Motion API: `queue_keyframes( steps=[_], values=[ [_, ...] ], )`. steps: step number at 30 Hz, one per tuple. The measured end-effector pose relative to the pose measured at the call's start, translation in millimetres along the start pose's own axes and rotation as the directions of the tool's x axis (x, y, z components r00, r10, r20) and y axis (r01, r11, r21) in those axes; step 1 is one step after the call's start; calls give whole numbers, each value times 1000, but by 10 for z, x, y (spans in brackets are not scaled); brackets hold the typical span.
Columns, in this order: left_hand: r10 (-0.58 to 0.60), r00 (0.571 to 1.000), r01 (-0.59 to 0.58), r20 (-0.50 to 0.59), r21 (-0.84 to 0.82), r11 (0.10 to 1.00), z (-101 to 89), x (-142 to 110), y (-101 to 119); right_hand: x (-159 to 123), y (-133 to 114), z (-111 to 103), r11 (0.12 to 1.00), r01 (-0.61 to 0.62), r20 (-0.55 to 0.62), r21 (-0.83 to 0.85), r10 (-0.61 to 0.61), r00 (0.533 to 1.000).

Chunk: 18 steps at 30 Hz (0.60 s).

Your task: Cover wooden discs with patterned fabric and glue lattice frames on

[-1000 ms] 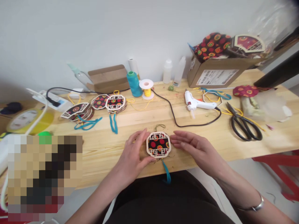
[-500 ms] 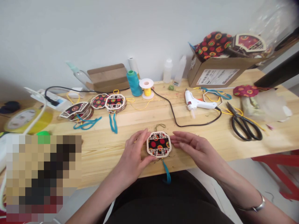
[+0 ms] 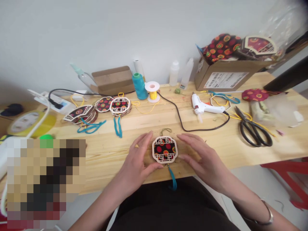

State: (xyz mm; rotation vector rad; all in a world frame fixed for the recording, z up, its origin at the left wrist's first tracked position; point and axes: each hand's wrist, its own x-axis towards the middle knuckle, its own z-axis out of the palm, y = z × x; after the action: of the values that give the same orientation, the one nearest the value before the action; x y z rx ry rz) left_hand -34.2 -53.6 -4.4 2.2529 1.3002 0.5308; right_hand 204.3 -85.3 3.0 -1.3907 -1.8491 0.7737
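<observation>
A wooden-framed fabric pendant (image 3: 165, 149) lies flat near the table's front edge, its dark patterned cloth showing between pale lattice strips. An olive cord loop (image 3: 166, 130) sticks out at its top, and a teal tassel (image 3: 172, 179) hangs from its bottom over the edge. On its left side, my left hand (image 3: 139, 157) is open, fingers stretched, the thumb at the pendant's lower left rim; whether it touches is hard to tell. To the right of the pendant, my right hand (image 3: 204, 158) is open with fingers and thumb apart, holding nothing.
Finished-looking pendants (image 3: 120, 106) lie at the left beside a fan-shaped stack (image 3: 80, 114). Behind stand a teal thread cone (image 3: 140, 88) and a yellow thread spool (image 3: 153, 95). A white glue gun (image 3: 208, 107), its black cord, scissors (image 3: 255, 130) and a cardboard box (image 3: 221, 75) are at right.
My right hand's thumb has spread away from its fingers. The left hand has turned slightly, bringing a ring into view. The pendant stays between both hands.
</observation>
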Motion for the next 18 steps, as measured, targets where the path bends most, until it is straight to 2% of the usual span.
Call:
queue_keyframes(
  steps=[2,4,8,18],
  values=[
    [21,1000,-21,-6,4,1000,13,5,3,21,5,7,982,163,56,-96,-158,986],
    [42,999,-42,-10,9,999,39,12,0,46,14,21,964,231,99,-131,-219,971],
    [57,998,-57,-14,20,998,80,23,-10,78,35,62,961,234,125,-148,-216,968],
    [65,998,-65,10,47,997,96,29,-31,128,79,109,946,278,105,-168,-263,959]
  ],
)
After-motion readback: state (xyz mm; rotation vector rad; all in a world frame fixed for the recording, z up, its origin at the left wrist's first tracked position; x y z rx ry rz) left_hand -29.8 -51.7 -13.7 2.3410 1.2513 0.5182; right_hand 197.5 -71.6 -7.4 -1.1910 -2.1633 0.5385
